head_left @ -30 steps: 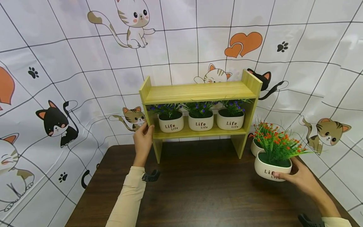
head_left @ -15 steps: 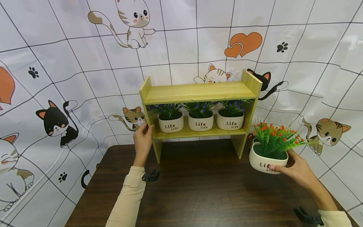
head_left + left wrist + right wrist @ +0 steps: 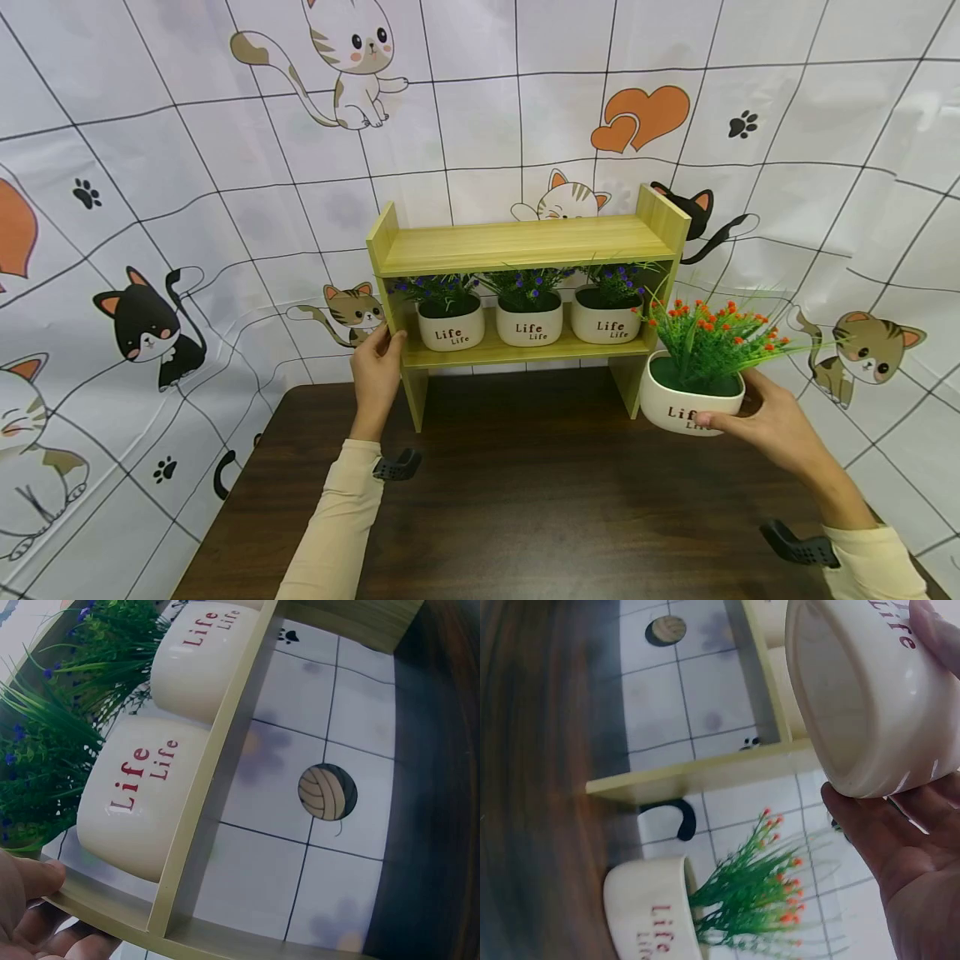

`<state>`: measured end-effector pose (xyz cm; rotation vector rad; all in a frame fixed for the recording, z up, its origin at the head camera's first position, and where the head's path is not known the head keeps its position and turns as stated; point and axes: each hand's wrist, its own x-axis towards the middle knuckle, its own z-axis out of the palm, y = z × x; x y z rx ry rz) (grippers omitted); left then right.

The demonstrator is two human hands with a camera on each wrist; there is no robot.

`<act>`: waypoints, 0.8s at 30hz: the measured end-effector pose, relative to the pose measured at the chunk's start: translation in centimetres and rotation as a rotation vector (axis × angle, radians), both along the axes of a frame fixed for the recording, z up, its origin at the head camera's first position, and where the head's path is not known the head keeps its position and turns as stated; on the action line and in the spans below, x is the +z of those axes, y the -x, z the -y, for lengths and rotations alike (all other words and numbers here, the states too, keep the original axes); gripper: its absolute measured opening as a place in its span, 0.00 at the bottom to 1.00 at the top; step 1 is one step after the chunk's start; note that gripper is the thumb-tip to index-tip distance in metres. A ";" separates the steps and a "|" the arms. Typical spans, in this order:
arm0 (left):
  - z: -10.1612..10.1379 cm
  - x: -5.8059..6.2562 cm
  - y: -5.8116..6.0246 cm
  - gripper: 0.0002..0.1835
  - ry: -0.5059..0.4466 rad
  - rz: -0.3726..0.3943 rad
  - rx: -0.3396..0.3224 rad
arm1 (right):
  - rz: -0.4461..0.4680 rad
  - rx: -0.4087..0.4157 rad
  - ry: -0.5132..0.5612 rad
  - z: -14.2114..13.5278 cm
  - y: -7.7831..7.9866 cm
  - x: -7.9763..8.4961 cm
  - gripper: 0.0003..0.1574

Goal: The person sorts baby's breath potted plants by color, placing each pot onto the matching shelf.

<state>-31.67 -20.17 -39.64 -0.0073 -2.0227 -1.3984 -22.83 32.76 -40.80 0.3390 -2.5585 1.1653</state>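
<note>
My right hand [image 3: 776,429] grips a white "Life" flowerpot [image 3: 675,407] with orange-red artificial flowers, thumb on its front and fingers behind. The pot is off the table, beside the right leg of a small wooden shelf [image 3: 525,242]. Its underside shows in the right wrist view. My left hand [image 3: 377,375] pinches the shelf's left side panel; the left wrist view shows the thumb [image 3: 37,877] inside and fingers outside. On the middle board stand three white pots with purple flowers: left pot [image 3: 452,331], middle pot [image 3: 528,323] and right pot [image 3: 607,323].
Another pot with orange-red flowers [image 3: 649,907] stands on the table right of the shelf; the held plant hides it in the head view. The dark wooden table [image 3: 525,500] runs back to a cat-patterned wall covering [image 3: 480,108].
My right hand has carried the orange-flowered pot leftward and upward, closer to the shelf's right side. The left hand keeps its hold on the side panel.
</note>
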 end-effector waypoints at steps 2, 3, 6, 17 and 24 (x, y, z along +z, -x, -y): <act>0.0 0.0 -0.1 0.20 0.006 0.003 0.001 | -0.009 0.003 -0.004 0.4 0.1 0.4 0.43; 0.0 0.0 -0.1 0.19 0.008 0.004 0.003 | -0.014 0.001 -0.006 0.6 0.2 0.6 0.42; 0.0 0.0 -0.1 0.19 0.008 0.004 0.003 | -0.032 -0.007 -0.022 1.3 0.4 1.3 0.43; 0.0 0.0 0.0 0.19 0.006 -0.002 0.006 | -0.077 0.038 -0.026 4.0 1.3 3.9 0.40; 0.1 0.0 0.0 0.20 0.002 -0.002 0.000 | -0.103 0.099 0.002 5.7 1.7 4.8 0.40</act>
